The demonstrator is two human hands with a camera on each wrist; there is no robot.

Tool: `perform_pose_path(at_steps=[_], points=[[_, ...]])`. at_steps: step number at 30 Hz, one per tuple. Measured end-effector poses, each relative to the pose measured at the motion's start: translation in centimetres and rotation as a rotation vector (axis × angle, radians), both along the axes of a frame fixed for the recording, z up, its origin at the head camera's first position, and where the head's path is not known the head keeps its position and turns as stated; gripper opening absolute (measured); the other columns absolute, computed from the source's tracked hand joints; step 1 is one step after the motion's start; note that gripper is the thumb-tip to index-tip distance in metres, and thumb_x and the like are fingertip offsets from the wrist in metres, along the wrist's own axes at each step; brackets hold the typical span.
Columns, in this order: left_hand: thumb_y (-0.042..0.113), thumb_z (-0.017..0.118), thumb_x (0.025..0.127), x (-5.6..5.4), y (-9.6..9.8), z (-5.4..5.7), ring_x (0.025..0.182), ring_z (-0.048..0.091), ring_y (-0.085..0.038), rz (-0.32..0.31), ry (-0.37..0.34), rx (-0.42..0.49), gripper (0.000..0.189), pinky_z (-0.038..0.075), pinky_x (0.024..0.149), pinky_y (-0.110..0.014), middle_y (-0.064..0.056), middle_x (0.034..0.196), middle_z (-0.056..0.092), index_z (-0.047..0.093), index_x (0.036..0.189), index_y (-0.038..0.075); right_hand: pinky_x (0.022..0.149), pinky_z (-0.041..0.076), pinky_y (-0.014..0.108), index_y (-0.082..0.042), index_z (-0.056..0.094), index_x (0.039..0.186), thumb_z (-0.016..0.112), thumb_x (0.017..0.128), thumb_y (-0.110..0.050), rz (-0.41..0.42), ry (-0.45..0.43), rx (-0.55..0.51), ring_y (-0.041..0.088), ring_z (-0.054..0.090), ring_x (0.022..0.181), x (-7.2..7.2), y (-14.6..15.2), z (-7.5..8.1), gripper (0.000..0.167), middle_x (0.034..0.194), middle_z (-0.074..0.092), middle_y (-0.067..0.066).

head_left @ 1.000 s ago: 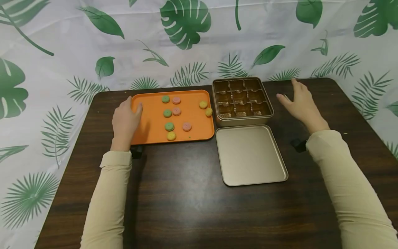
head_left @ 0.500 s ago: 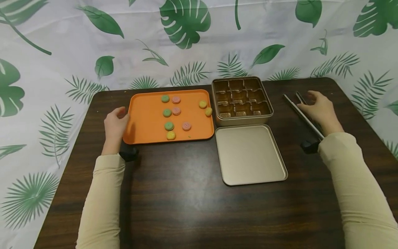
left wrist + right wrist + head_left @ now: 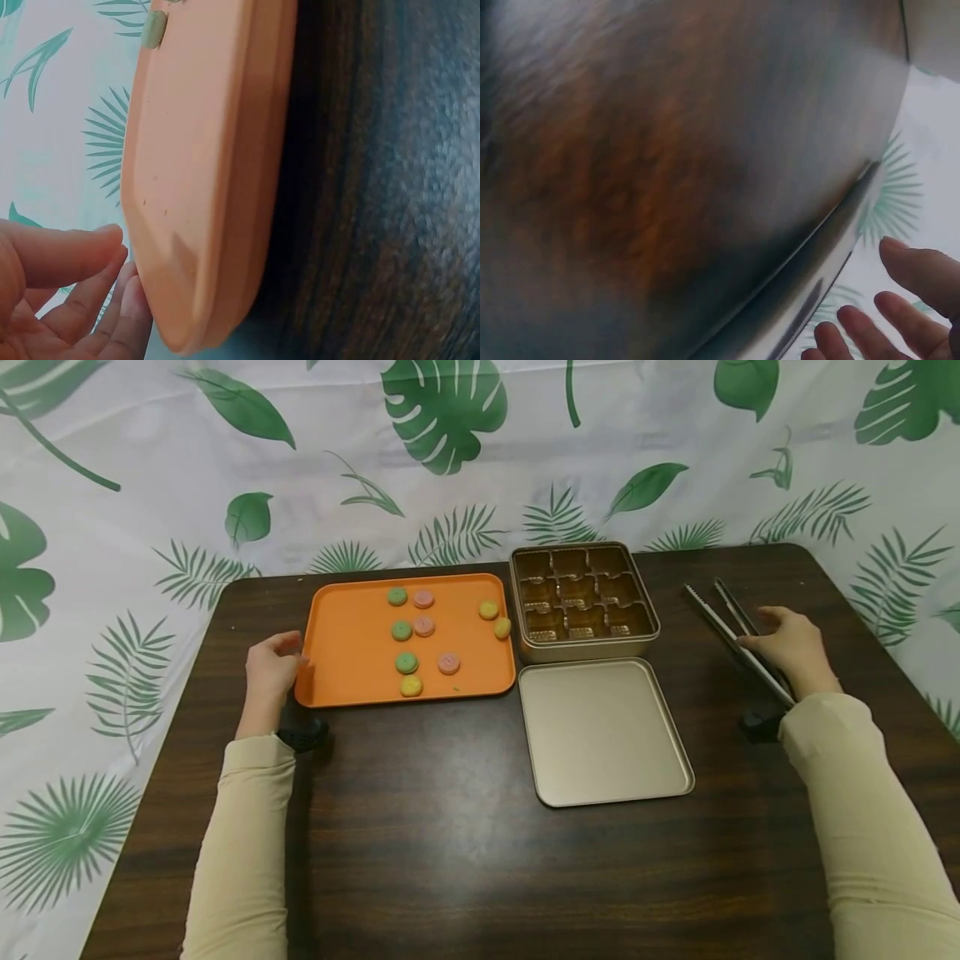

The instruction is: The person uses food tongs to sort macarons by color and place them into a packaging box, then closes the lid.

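My left hand (image 3: 272, 672) is at the left end of an orange tray (image 3: 337, 643). In the left wrist view its thumb and loosely bent fingers (image 3: 71, 255) come right up to the tray's edge. Green macarons (image 3: 407, 662), pink macarons (image 3: 448, 663) and yellow macarons (image 3: 411, 686) lie on the tray. On the right, metal tongs (image 3: 723, 628) lie spread on the table, and my right hand (image 3: 798, 652) hovers over their handle half. The right wrist view has its thumb and fingers (image 3: 922, 274) apart, beside the tongs (image 3: 817, 259), with nothing between them.
Right of the tray stands a gold square tin (image 3: 592, 652) with a brown divided insert (image 3: 576, 592) of several compartments. Its flat gold lid (image 3: 607, 735) lies in front. The dark wooden table (image 3: 450, 860) meets a leaf-patterned cloth (image 3: 300, 510) behind.
My right hand has moved right and nearer, from beside the tin to over the tongs, uncovering their tips. My left hand has drawn back left from over the tray to its left edge.
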State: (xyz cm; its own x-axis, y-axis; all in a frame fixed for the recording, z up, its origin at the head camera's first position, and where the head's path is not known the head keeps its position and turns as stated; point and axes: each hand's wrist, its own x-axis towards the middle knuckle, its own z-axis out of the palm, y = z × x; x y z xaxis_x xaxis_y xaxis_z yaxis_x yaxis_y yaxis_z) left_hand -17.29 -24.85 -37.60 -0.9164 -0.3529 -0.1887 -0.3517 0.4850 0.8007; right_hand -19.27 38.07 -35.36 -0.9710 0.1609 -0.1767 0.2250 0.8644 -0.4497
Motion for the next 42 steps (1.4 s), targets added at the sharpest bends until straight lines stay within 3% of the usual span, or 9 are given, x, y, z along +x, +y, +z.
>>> perform_pose_path(at_steps=[4, 9, 18, 24, 32, 37, 42], points=[[-0.009, 0.050, 0.089, -0.1, -0.4, -0.3, 0.124, 0.049, -0.031, -0.001, -0.004, 0.057, 0.052, 0.044, 0.076, -0.008, -0.022, 0.141, 0.049, 0.044, 0.141, -0.002, 0.104, 0.029, 0.066, 0.013, 0.022, 0.144, 0.055, 0.093, -0.020, -0.001, -0.051, 0.028, 0.057, 0.034, 0.121, 0.2, 0.8, -0.3, 0.070, 0.134, 0.035, 0.045], [-0.006, 0.050, 0.091, -0.2, -0.9, -0.8, 0.127, 0.048, -0.026, 0.003, -0.040, 0.110, 0.053, 0.048, 0.091, -0.014, -0.018, 0.144, 0.047, 0.041, 0.143, 0.000, 0.102, 0.028, 0.068, 0.017, 0.020, 0.143, 0.055, 0.092, -0.024, 0.021, -0.126, 0.057, 0.059, 0.033, 0.119, 0.7, 1.4, -0.6, 0.074, 0.133, 0.033, 0.046], [-0.005, 0.048, 0.093, -0.3, -1.4, -1.2, 0.131, 0.045, -0.018, 0.016, -0.104, 0.205, 0.056, 0.044, 0.101, -0.017, -0.014, 0.150, 0.041, 0.037, 0.147, 0.005, 0.102, 0.024, 0.072, 0.020, 0.022, 0.140, 0.061, 0.088, -0.023, 0.025, -0.143, 0.060, 0.062, 0.029, 0.120, 0.8, 1.2, -0.9, 0.077, 0.136, 0.029, 0.046], [-0.005, 0.045, 0.094, -0.4, -1.5, -1.4, 0.135, 0.042, -0.021, 0.005, -0.126, 0.224, 0.056, 0.041, 0.108, -0.026, -0.012, 0.152, 0.038, 0.034, 0.148, 0.006, 0.103, 0.027, 0.068, 0.021, 0.023, 0.139, 0.059, 0.090, -0.023, 0.006, -0.165, 0.067, 0.060, 0.032, 0.119, 0.7, 1.1, -0.8, 0.075, 0.135, 0.030, 0.046], [-0.003, 0.046, 0.095, -0.3, -1.3, -1.4, 0.127, 0.047, -0.014, 0.017, -0.117, 0.209, 0.053, 0.046, 0.093, -0.010, -0.014, 0.149, 0.042, 0.037, 0.146, 0.006, 0.104, 0.027, 0.068, 0.021, 0.030, 0.136, 0.056, 0.091, -0.022, -0.030, -0.185, 0.046, 0.060, 0.033, 0.120, 0.9, 1.0, -0.7, 0.068, 0.134, 0.032, 0.045], [-0.002, 0.046, 0.096, -0.2, -1.4, -1.4, 0.132, 0.045, -0.019, 0.011, -0.117, 0.203, 0.052, 0.046, 0.098, -0.014, -0.014, 0.150, 0.041, 0.037, 0.146, 0.005, 0.104, 0.027, 0.068, 0.021, 0.032, 0.136, 0.054, 0.092, -0.024, -0.031, -0.159, 0.003, 0.059, 0.032, 0.121, 1.0, 1.1, -0.7, 0.067, 0.135, 0.033, 0.045], [-0.003, 0.045, 0.095, -0.3, -1.6, -1.6, 0.134, 0.043, -0.022, -0.001, -0.116, 0.207, 0.052, 0.046, 0.097, -0.014, -0.014, 0.151, 0.039, 0.036, 0.147, 0.004, 0.102, 0.030, 0.065, 0.019, 0.031, 0.137, 0.049, 0.095, -0.030, -0.044, -0.117, -0.108, 0.054, 0.036, 0.119, 0.9, 1.0, -0.5, 0.067, 0.135, 0.033, 0.043]])
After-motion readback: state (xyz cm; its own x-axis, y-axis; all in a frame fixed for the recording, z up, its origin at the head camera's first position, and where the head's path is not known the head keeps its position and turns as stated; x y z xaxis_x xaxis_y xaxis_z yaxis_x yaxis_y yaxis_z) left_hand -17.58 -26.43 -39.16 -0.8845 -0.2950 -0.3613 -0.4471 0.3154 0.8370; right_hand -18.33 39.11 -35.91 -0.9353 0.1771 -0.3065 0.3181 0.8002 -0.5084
